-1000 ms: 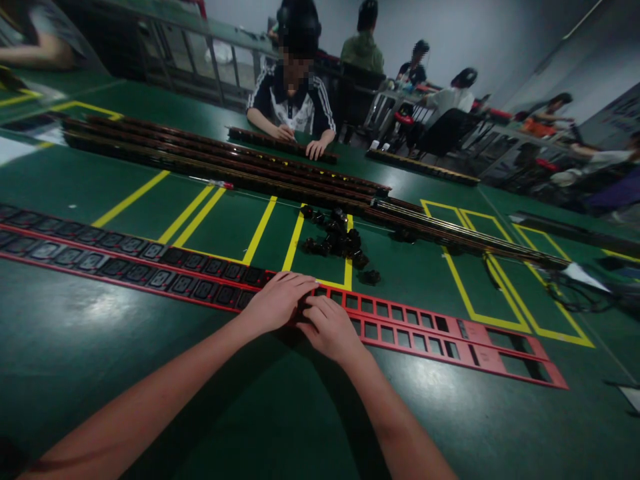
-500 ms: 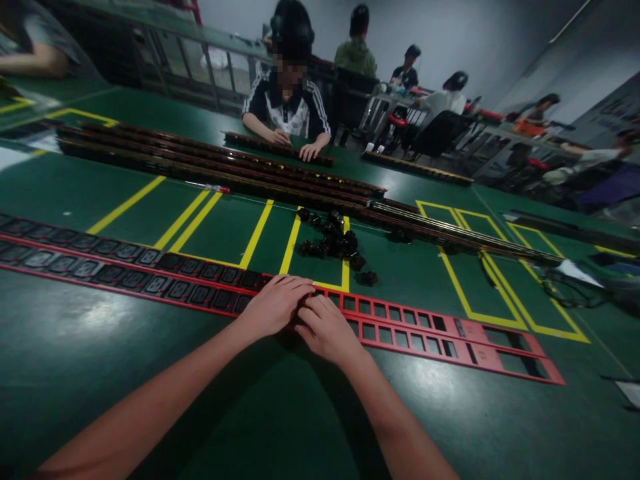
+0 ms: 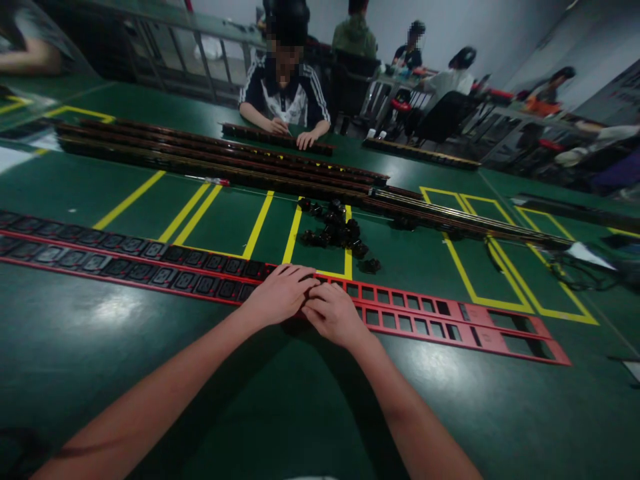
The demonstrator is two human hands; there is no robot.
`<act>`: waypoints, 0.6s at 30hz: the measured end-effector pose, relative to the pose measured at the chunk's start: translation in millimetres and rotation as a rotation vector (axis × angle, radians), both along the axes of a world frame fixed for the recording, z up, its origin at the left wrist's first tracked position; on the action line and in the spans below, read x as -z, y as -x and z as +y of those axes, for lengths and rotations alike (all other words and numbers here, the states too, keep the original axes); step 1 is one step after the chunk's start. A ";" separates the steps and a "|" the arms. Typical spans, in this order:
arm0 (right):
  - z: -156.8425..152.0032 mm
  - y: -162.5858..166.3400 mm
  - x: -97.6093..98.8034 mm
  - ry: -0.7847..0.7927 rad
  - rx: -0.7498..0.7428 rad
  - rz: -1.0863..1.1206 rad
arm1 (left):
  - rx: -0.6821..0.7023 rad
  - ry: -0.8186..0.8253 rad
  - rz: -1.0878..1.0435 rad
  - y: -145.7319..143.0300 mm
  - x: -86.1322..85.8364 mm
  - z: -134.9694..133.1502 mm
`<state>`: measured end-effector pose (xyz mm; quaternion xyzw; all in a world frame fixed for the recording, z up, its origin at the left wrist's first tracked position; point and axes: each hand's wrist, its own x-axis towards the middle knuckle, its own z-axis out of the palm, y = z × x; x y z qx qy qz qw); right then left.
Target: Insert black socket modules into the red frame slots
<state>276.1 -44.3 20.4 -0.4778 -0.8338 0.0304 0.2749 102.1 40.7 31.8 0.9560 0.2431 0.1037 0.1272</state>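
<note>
Green desk [image 3: 525,413] spreads under the work, and I count directions from a clock whose middle is between the two hands. From there, between nine and ten o'clock, lies flat a long red frame [image 3: 380,307], with two rows of black square inserts [image 3: 163,275]. Near eleven there is a slim tool [image 3: 217,181] with a red end, and beyond it long dark rails [image 3: 200,154]. At twelve, across the desk, a co-worker [image 3: 285,93] sits bent forward. At nine, the left hand [image 3: 284,293] arches over the frame, fingers together; at three, the right hand [image 3: 334,312] is just beside it, fingers bent and narrow. Their undersides are hidden, so I cannot tell what either grip holds. Near one lies a pile of small black pieces [image 3: 336,230]. Toward half past three, the frame continues with unfilled openings.
</note>
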 end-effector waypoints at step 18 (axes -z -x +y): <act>11.5 -55.8 11.6 -0.036 0.803 -0.078 | -0.010 -0.068 0.043 -0.6 3.9 -1.9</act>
